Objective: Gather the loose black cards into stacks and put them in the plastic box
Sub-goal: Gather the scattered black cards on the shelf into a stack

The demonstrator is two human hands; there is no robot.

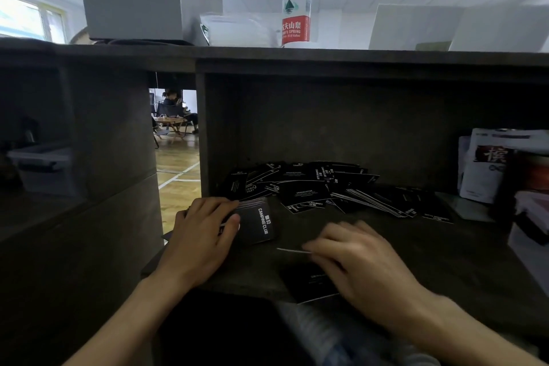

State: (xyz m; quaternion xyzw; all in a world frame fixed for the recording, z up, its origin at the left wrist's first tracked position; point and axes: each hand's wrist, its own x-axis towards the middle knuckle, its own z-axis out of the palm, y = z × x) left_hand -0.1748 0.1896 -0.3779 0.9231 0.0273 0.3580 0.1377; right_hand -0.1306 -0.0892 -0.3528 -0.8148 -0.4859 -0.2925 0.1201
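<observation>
Two hands are being worked inside a dark shelf compartment. A squared stack of black cards (258, 224), its top face printed "CAMPING CLUB", is being gripped by the left hand (205, 232), with the thumb laid on the near edge and the fingers (218, 204) curled over the far edge. One single card (294, 251), seen edge-on as a thin pale line, is being pinched at the fingertips of the right hand (355, 258); the hand is motion-blurred, so the exact grip cannot be told. Another black card (310, 284) is lying flat on the shelf (445, 246) beneath that hand.

From the right fingers the held stack is lying at about ten o'clock, close by, with its long axis running roughly from twelve to six. Judged from this, the pinched card is probably going to be carried leftward onto the stack. The loose pile of black cards (326, 187) is spread at twelve to one o'clock from the hands. A clear plastic box (44, 166) is sitting well apart at nine o'clock, in the neighbouring compartment; nothing appears to be packed yet.
</observation>
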